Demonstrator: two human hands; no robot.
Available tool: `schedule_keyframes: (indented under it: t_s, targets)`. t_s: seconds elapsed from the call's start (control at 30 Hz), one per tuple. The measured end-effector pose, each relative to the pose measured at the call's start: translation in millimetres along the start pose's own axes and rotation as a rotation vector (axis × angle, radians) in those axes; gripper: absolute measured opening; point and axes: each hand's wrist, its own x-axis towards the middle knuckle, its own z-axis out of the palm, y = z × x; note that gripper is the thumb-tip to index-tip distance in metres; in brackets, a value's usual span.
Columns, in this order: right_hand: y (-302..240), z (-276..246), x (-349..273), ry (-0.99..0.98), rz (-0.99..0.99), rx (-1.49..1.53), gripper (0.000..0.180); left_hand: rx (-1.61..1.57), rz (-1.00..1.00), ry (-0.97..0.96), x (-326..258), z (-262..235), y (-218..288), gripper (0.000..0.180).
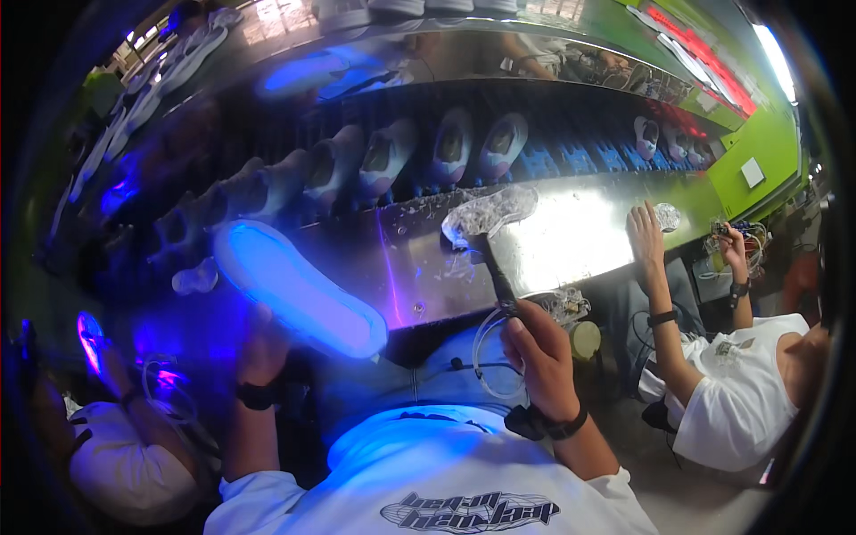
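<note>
The left hand [261, 349], fingers closed on its near end, holds the white shoe sole [299, 287] over the worktop [571, 236], long axis running up-left, while the right hand [539, 349] grips a brush handle [499, 272] beside it.

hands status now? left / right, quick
Left hand: closed on the glowing shoe sole.
Right hand: closed on a dark tool handle.

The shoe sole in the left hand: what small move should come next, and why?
Probably bring the brush in the right hand over to the shoe sole. The left hand holds the sole face up, and the brush head rests apart from it on the metal bench.
</note>
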Motion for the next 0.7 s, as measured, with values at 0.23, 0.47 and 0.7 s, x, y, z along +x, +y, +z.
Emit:
schedule_keyframes:
  t_s: [0.23,0.47,0.7]
  targets:
    - [22,38,25,0.021,-0.098,-0.386,0.034,0.959,0.357,0.051,11,90,55,0.083]
    - [25,53,45,-0.034,0.303,-0.097,0.029,0.845,0.476,-0.012,23,110,38,0.081]
    - [10,62,38,-0.116,0.217,-0.132,0.030,0.727,0.416,0.037,13,74,31,0.061]
